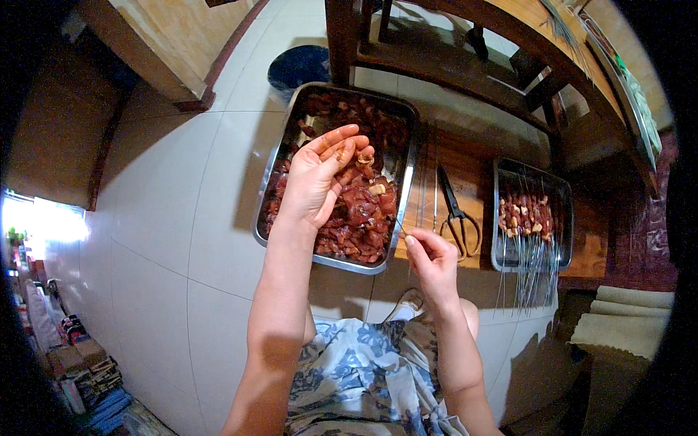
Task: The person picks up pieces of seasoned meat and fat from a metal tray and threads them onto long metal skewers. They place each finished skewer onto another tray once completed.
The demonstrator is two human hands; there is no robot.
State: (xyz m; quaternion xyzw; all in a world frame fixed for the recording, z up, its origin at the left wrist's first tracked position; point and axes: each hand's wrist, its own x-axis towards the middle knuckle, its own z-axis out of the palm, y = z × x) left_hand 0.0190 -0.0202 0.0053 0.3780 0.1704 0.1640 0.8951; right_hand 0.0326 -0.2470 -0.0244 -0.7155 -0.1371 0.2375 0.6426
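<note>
A deep metal tray (406,210) of raw marinated meat pieces (354,218) stands before me. Over it is my left hand (327,169), palm turned up and fingers curled, with a small pale-brown piece (365,159) at the fingertips; whether the fingers grip it is unclear. My right hand (433,253), beside the tray's near right corner, pinches a thin metal skewer (401,224) that points up and left towards the meat. Further right, a smaller metal tray (496,245) holds several loaded skewers (526,215), their bare ends hanging over its near edge.
Black-handled scissors (461,220) and a few loose skewers (435,191) lie on the low wooden surface (480,163) between the trays. A dark round object (299,65) is behind the large tray. Wooden furniture (518,38) rises at the upper right; folded cloth (624,321) sits at the right.
</note>
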